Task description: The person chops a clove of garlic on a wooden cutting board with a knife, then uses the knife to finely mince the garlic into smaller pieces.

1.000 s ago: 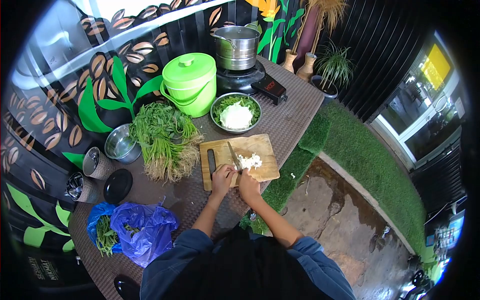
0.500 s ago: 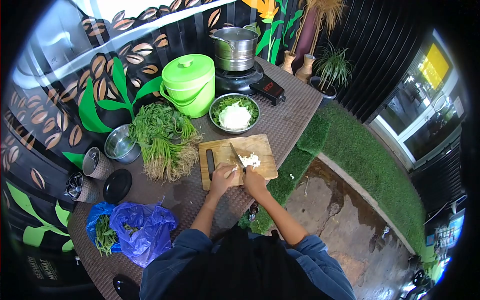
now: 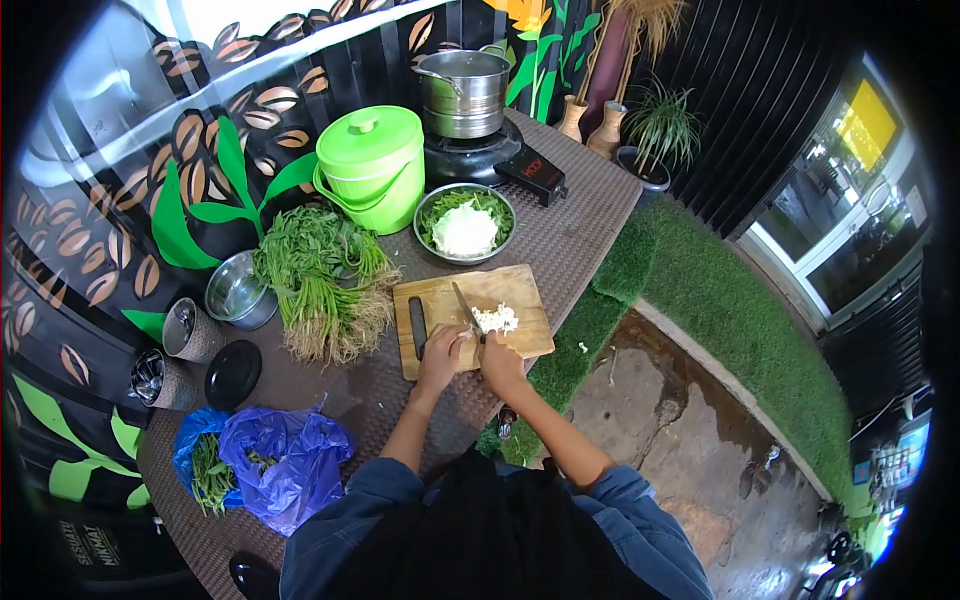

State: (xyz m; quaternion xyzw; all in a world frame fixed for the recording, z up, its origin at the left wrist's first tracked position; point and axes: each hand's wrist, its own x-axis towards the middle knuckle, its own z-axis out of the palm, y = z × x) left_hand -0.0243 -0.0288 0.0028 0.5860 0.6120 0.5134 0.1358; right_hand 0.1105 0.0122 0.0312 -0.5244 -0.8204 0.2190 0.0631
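Observation:
My right hand (image 3: 502,362) grips the handle of a kitchen knife (image 3: 463,303), its blade angled up and left over a wooden cutting board (image 3: 530,295). Just left of it, my left hand (image 3: 440,353) has curled fingers pinching a small white piece (image 3: 466,333) close to the blade; the fingers partly hide it. Chopped white bits (image 3: 497,319) lie in a small heap right of the blade. Behind the board is a metal bowl (image 3: 425,243) with cut greens and a white mound of food (image 3: 465,232).
A bundle of rooted greens (image 3: 325,275) lies left of the board. Behind stand a lidded green bucket (image 3: 370,165) and a steel pot (image 3: 463,100) on a black portable stove (image 3: 465,160). Farther left are a metal basin (image 3: 241,292) and purple plastic bags (image 3: 285,465).
The view has shifted slightly. The knife and my right hand have moved a little left, nearer my left fingers. The white piece in my left hand is less visible.

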